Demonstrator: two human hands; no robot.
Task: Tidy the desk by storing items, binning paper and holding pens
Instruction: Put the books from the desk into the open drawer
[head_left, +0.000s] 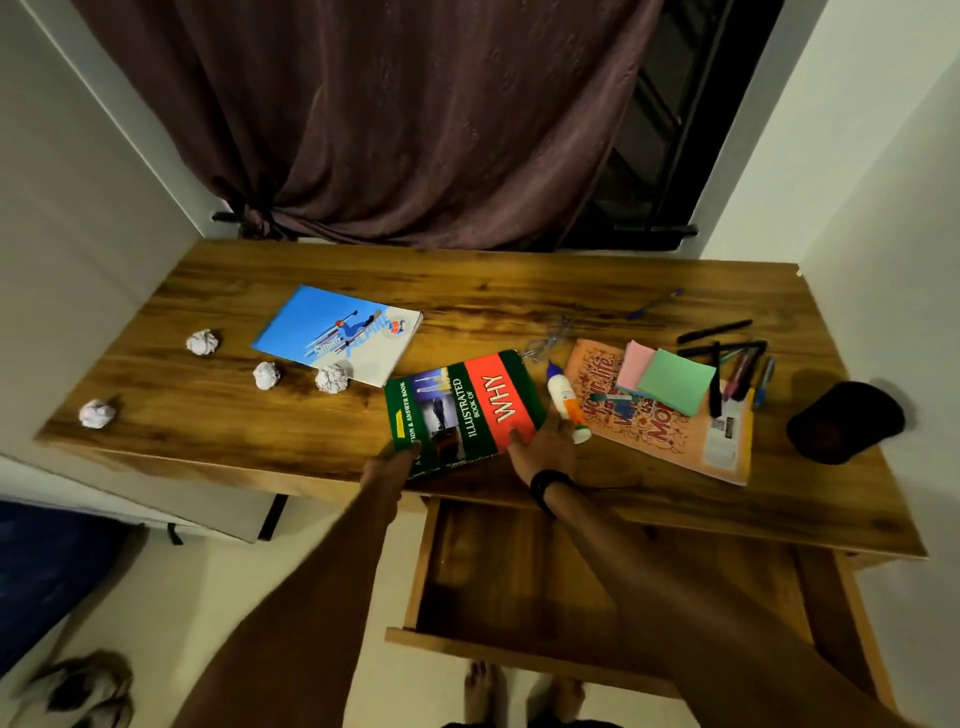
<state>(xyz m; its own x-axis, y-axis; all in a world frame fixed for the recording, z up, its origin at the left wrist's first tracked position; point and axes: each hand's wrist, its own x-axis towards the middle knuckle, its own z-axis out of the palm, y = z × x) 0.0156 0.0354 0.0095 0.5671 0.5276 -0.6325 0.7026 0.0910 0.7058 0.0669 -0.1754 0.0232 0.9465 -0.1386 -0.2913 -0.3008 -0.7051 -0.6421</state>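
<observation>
Open drawer (519, 582) nearest, below the surface (467, 275) edge. Left hand (387, 467) and right hand (545, 447) each grip the green-and-red book (462, 410) at its near corners, its near edge overhanging. Glue bottle (563, 402) just beside; crumpled paper balls (267, 375) farther left.

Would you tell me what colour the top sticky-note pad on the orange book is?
Green, the sticky-note pad overlapping a pink one; seen in the head view.
</observation>
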